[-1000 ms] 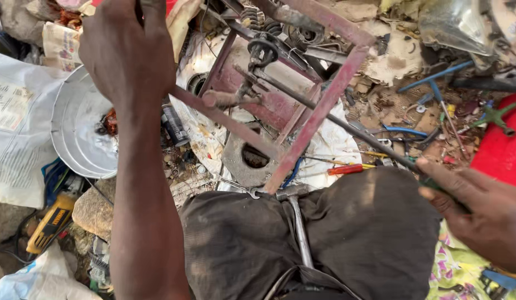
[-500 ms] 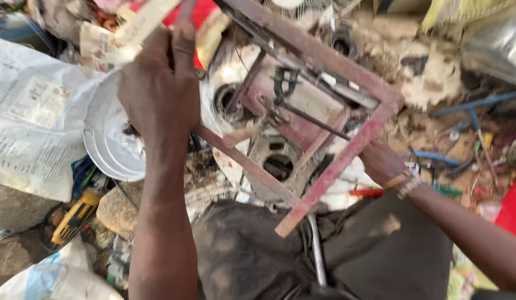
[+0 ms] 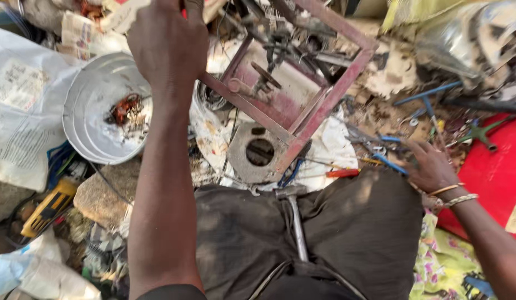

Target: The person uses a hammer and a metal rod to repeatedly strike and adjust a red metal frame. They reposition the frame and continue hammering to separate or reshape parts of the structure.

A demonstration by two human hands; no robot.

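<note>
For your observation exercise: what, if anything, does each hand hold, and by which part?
The left hand grips the reddish metal frame at its upper left corner. The right hand holds nothing clearly; it rests among blue-handled tools.

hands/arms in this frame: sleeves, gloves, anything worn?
Both bare, no gloves. Left hand and forearm uncovered; a dark sleeve edge shows only at the bottom of the frame. Right hand bare too, with two bangles at the wrist, one thin and gold-toned, one pale and beaded.

The right hand (image 3: 430,166) has left the rod — it now rests among blue-handled tools (image 3: 388,161).
</note>
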